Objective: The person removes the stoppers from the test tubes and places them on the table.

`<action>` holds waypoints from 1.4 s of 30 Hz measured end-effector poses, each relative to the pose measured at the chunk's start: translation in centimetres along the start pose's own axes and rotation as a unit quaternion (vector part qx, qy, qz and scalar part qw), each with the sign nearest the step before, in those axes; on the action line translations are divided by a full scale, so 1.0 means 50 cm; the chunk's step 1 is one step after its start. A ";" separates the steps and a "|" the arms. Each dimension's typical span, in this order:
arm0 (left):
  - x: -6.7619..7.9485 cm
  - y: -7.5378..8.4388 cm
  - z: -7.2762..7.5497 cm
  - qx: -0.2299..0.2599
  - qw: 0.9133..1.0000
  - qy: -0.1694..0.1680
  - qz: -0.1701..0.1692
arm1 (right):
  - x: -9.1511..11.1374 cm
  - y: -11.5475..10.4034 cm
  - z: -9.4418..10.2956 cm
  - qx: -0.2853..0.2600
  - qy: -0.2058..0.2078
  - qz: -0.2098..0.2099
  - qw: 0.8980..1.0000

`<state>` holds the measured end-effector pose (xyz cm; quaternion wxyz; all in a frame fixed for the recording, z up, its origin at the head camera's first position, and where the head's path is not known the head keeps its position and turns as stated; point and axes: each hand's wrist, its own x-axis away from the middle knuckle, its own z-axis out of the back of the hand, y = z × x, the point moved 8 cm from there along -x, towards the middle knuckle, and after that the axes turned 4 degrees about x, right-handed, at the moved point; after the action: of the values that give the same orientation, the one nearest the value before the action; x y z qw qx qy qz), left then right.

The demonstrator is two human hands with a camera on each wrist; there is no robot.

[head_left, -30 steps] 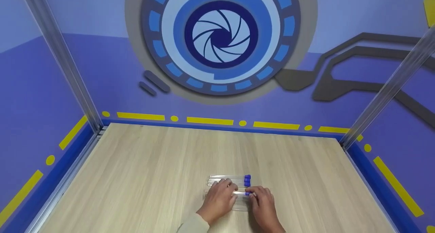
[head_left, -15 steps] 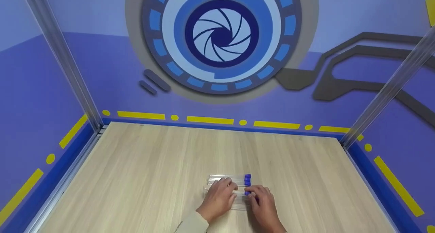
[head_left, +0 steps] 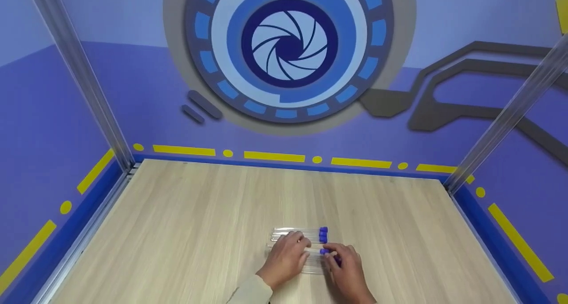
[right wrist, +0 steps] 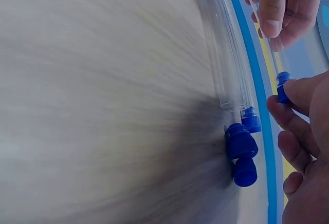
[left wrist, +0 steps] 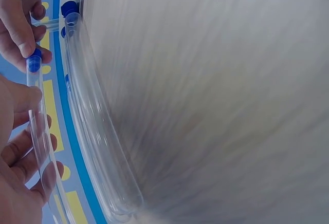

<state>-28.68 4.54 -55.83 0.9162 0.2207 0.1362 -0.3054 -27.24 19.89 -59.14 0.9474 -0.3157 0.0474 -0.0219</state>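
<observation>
In the head view, the left hand (head_left: pixel 286 258) and right hand (head_left: pixel 348 268) met at one clear tube (head_left: pixel 314 251) over the near part of the table (head_left: pixel 213 233). The tube ran crosswise between them, its blue cap (head_left: pixel 324 251) toward the right hand. The left fingers were bent over the tube, and the right thumb and fingertips were at the cap. Just beyond lay the far tubes (head_left: pixel 288 230), side by side, their far caps (head_left: pixel 323 235) all at the right end. The near tubes (head_left: pixel 314 269) lay closer to the person, partly covered by the hands. A pale sleeve (head_left: pixel 253 290) covered the left forearm. A blue-purple wall (head_left: pixel 142 100) bearing a painted ring (head_left: pixel 288 95) stood behind the table.

In the left wrist view, the left thumb and fingers pinched the tube's body, while the right thumb and fingers pinched the cap at its end. Lying tubes (left wrist: pixel 97 126) rested close together on the table, apart from the held one, with a dark cap (left wrist: pixel 70 9) at one end.

In the right wrist view, the right thumb and forefinger pinched the cap, and the left hand held the tube farther along. Clustered caps (right wrist: pixel 240 141) sat by tube ends on the table; whether each was seated could not be told.
</observation>
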 end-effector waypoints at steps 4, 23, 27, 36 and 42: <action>-0.001 -0.001 -0.002 0.008 1.000 -0.004 0.004 | -0.001 -0.001 0.003 -0.002 0.009 0.004 1.000; 0.000 0.002 -0.007 0.012 1.000 -0.009 0.006 | -0.002 -0.004 0.005 0.015 0.039 0.003 0.999; -0.001 0.003 -0.007 0.011 1.000 -0.011 0.004 | -0.001 -0.005 0.007 0.022 0.053 0.007 0.998; -0.002 0.008 -0.001 0.002 1.000 0.009 -0.005 | -0.001 -0.005 0.008 0.036 0.069 -0.005 0.997; -0.003 0.012 -0.001 -0.005 1.000 0.016 -0.006 | -0.001 -0.003 0.008 0.042 0.070 -0.017 0.996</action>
<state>-28.44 5.08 -55.62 0.9131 0.2201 0.1534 -0.3071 -27.26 20.00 -58.75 0.9538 -0.2736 0.1074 -0.0623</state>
